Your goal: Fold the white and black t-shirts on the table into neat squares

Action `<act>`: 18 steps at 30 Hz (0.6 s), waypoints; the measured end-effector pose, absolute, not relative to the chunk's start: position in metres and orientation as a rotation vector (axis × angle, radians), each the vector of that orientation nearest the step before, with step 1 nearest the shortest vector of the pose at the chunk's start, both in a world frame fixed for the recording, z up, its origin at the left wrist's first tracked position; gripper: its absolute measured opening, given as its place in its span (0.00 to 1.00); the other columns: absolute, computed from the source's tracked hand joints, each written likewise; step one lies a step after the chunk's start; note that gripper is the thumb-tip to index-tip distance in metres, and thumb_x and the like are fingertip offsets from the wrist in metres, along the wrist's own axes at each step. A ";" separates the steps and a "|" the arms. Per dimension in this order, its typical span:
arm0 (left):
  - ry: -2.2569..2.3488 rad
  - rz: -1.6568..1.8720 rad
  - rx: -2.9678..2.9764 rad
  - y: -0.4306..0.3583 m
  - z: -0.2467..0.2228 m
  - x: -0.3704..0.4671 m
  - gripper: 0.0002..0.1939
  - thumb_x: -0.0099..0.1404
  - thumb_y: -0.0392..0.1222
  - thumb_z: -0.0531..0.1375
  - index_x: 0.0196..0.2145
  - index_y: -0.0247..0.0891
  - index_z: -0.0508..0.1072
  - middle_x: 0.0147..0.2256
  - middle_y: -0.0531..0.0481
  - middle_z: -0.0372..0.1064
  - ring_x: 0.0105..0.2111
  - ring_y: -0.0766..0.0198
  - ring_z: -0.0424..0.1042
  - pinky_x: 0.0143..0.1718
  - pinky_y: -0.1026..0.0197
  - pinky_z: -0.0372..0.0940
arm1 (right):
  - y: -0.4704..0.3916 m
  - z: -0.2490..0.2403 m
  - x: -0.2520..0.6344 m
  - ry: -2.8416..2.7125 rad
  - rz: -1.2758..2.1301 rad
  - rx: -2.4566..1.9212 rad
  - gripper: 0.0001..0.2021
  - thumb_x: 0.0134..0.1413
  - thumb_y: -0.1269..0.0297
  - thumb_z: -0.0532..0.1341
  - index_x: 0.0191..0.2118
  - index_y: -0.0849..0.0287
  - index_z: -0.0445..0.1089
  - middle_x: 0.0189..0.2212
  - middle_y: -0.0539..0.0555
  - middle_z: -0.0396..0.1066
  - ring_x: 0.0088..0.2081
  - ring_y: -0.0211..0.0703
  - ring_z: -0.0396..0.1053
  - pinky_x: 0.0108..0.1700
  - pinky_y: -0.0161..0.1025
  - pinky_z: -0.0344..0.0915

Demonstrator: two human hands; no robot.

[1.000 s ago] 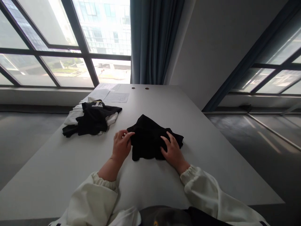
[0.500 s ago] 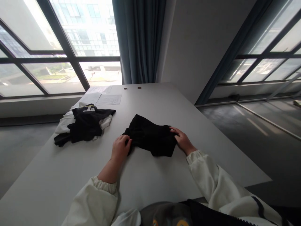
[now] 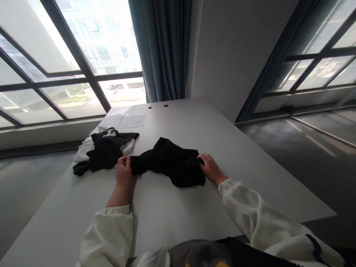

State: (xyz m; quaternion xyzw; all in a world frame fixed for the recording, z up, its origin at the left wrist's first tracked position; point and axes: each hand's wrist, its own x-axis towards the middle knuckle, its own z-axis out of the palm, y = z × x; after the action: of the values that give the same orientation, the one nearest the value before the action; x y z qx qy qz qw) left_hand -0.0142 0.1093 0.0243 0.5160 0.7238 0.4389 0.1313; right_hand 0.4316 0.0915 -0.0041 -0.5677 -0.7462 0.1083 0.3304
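Note:
A black cloth garment (image 3: 175,163) lies spread sideways on the white table (image 3: 167,218), creased, with a narrow part stretching to the left. My left hand (image 3: 124,172) pinches the end of that narrow part, close to the clothes pile. At the garment's right edge, my right hand (image 3: 210,167) grips the fabric with curled fingers, partly hidden by the cloth. A pile of black clothes (image 3: 104,152) sits beyond my left hand, with white cloth (image 3: 83,150) under and behind it.
Printed papers (image 3: 132,121) lie near the table's far left edge. Two round holes (image 3: 150,107) are set in the far tabletop. Behind it hangs a blue curtain (image 3: 165,52) between a window and a grey wall (image 3: 236,48).
My left hand has moved left, drawing out the narrow part of the garment. My right hand stays at the right edge, its fingers more curled. The camera view has shifted slightly.

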 end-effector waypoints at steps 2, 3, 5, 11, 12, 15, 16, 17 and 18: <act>1.794 1.281 1.845 0.101 0.025 0.013 0.25 0.72 0.50 0.59 0.62 0.40 0.68 0.60 0.37 0.71 0.60 0.48 0.72 0.62 0.44 0.67 | 0.090 -0.003 0.424 -1.805 0.338 -1.472 0.07 0.62 0.61 0.56 0.41 0.54 0.70 0.42 0.60 0.74 0.47 0.56 0.70 0.53 0.50 0.65; 1.649 1.203 2.035 0.095 0.026 0.030 0.31 0.69 0.51 0.63 0.67 0.42 0.66 0.66 0.37 0.65 0.65 0.46 0.67 0.66 0.43 0.64 | 0.088 -0.002 0.416 -1.724 0.393 -1.488 0.07 0.62 0.59 0.56 0.41 0.54 0.69 0.40 0.60 0.74 0.45 0.56 0.70 0.52 0.50 0.65; 1.474 0.951 2.338 0.084 0.029 0.064 0.44 0.61 0.52 0.72 0.71 0.49 0.63 0.73 0.40 0.54 0.72 0.39 0.56 0.70 0.37 0.57 | 0.079 0.002 0.395 -1.549 0.570 -1.503 0.07 0.61 0.57 0.57 0.40 0.52 0.67 0.37 0.56 0.73 0.41 0.55 0.70 0.48 0.49 0.66; 1.599 0.664 2.455 0.065 0.038 0.113 0.54 0.57 0.36 0.71 0.76 0.54 0.54 0.70 0.39 0.57 0.68 0.36 0.62 0.64 0.38 0.64 | 0.034 0.030 0.326 -1.099 1.402 -0.981 0.14 0.63 0.48 0.63 0.41 0.52 0.69 0.32 0.49 0.72 0.33 0.44 0.69 0.37 0.40 0.67; 1.631 0.649 2.412 0.066 0.041 0.110 0.52 0.58 0.34 0.68 0.76 0.54 0.55 0.65 0.40 0.63 0.62 0.41 0.69 0.60 0.44 0.68 | 0.031 0.034 0.322 -1.033 1.482 -0.923 0.15 0.62 0.46 0.65 0.41 0.53 0.69 0.32 0.49 0.72 0.33 0.44 0.69 0.37 0.40 0.68; 1.669 0.587 2.371 0.077 0.059 0.093 0.47 0.58 0.31 0.63 0.72 0.56 0.63 0.53 0.46 0.71 0.46 0.52 0.78 0.49 0.55 0.72 | 0.035 0.042 0.324 -0.953 1.500 -0.895 0.18 0.63 0.42 0.63 0.43 0.52 0.71 0.37 0.53 0.76 0.38 0.48 0.74 0.42 0.44 0.72; 1.692 0.593 2.378 0.084 0.070 0.085 0.45 0.57 0.29 0.63 0.70 0.55 0.67 0.52 0.47 0.71 0.45 0.52 0.78 0.47 0.56 0.72 | 0.039 0.042 0.328 -0.979 1.479 -0.915 0.19 0.64 0.41 0.61 0.45 0.52 0.71 0.40 0.55 0.77 0.40 0.50 0.75 0.42 0.45 0.74; 1.729 0.629 2.387 0.091 0.083 0.076 0.44 0.56 0.28 0.62 0.68 0.54 0.69 0.52 0.47 0.71 0.46 0.51 0.77 0.47 0.56 0.72 | 0.044 0.041 0.331 -1.014 1.468 -0.936 0.21 0.65 0.40 0.58 0.49 0.51 0.71 0.43 0.56 0.78 0.39 0.51 0.75 0.41 0.47 0.74; 1.774 0.691 2.386 0.101 0.100 0.065 0.42 0.55 0.27 0.61 0.67 0.52 0.71 0.52 0.46 0.71 0.47 0.51 0.77 0.48 0.56 0.72 | 0.048 0.039 0.335 -1.052 1.473 -0.951 0.23 0.65 0.39 0.57 0.53 0.50 0.69 0.45 0.57 0.79 0.36 0.50 0.75 0.38 0.47 0.74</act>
State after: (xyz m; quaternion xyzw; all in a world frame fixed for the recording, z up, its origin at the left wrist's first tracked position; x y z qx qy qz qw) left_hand 0.0654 0.1005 0.0998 0.7809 0.5806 0.2260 0.0444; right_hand 0.3351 0.0479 0.0394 -0.3969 -0.4389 0.6148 0.5214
